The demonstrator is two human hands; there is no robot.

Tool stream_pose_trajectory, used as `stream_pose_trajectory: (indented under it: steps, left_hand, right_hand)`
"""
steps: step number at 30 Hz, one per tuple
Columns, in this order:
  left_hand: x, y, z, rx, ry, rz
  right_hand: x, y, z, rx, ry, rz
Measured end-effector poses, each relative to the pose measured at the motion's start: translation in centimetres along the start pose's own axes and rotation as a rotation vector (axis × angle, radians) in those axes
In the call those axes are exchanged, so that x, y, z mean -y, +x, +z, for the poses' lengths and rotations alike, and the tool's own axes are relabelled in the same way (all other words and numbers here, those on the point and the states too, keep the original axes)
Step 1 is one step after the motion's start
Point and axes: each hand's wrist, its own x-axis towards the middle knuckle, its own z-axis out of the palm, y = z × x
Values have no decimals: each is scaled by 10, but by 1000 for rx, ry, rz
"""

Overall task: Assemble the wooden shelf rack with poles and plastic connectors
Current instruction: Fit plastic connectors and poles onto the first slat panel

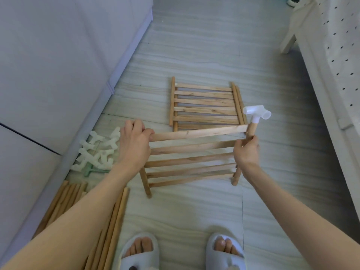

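Note:
I hold a slatted wooden shelf panel [191,160] above the floor, tilted. My left hand [134,143] grips its left side rail near the far end. My right hand [245,151] grips the right side rail, whose far end carries a white plastic connector [256,114]. More slatted panels [206,106] lie stacked flat on the floor beyond. A heap of white plastic connectors [99,151] lies at the left by the cabinet. Loose wooden poles [109,227] lie on the floor at the lower left, partly hidden by my left arm.
A pale cabinet [58,75] lines the left side. White furniture with a dotted cover [335,65] stands at the right. My feet in grey slippers [140,252] are at the bottom. A small green tool [88,171] lies beside the connectors.

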Motion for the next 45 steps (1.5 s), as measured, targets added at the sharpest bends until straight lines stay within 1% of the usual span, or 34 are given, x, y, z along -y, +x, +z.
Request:
stream_pose_trajectory:
  steps: [1,2,3,6,8,9,10,11,13,15,17,19,20,21,22,23,26,29,31,34,36,37,38,40,41,42,43,45]
  left_hand:
    - [-1,0,0,-7,-6,5]
    - [0,0,1,-9,-8,11]
    - [0,-1,0,-4,-10,21]
    - [-1,0,-2,-25,-23,91]
    - [-5,-1,-4,-61,-35,149]
    - [-7,-1,-5,-80,-36,175]
    - [-8,-2,-5,-94,-35,192]
    - [-7,-2,-5,-103,-40,199]
    - [-1,-3,-3,-131,-78,192]
    - [9,-3,1,-175,-169,146]
    - [25,-4,7,-210,-336,5]
    - [50,-6,20,-178,-517,-233]
    - [66,-9,29,-120,-539,-352]
    - [82,-12,39,-31,-509,-446]
    - [97,-17,50,69,-460,-502]
    - [110,-23,60,158,-410,-519]
    - [135,-37,90,354,-250,-484]
    - [149,-41,115,540,-24,-454]
    - [153,-42,127,590,100,-442]
    - [156,-38,139,540,247,-372]
    - [153,-33,142,535,249,-338]
    - [150,-32,141,514,190,-357]
    - [146,-31,137,455,75,-400]
    - [134,-30,120,244,-240,-459]
    - [127,-31,107,131,-368,-418]
    - [118,-31,93,31,-440,-327]
    - [107,-30,78,-55,-462,-211]
    - [84,-24,50,-197,-415,18]
  right_hand:
    - [1,-7,4,-18,-12,-13]
    - [3,-17,7,-31,-42,-86]
    - [6,-30,11,-40,-108,-216]
    - [23,-65,29,-35,-395,-709]
    - [38,-69,47,70,-631,-997]
    - [45,-67,55,154,-766,-1082]
    - [52,-61,63,233,-866,-1116]
    - [57,-54,71,280,-910,-1122]
    - [64,-43,84,299,-905,-1116]
    - [65,-34,93,281,-887,-1117]
    - [66,-24,101,265,-875,-1105]
    - [68,-13,106,272,-860,-1083]
    - [70,-7,110,284,-852,-1069]
    - [71,-1,113,297,-847,-1056]
    - [71,4,116,306,-844,-1050]
    - [72,8,120,310,-844,-1046]
    - [70,20,129,289,-845,-1072]
    - [66,28,134,255,-854,-1099]
    - [65,32,137,245,-838,-1117]
    - [65,35,140,248,-808,-1146]
    - [64,35,140,253,-811,-1159]
    - [63,35,140,254,-818,-1173]
    - [63,35,139,257,-825,-1189]
    - [64,36,138,287,-834,-1205]
    - [65,36,137,309,-837,-1206]
    - [68,37,136,329,-839,-1208]
    - [71,37,135,348,-838,-1217]
    - [81,34,133,383,-825,-1254]
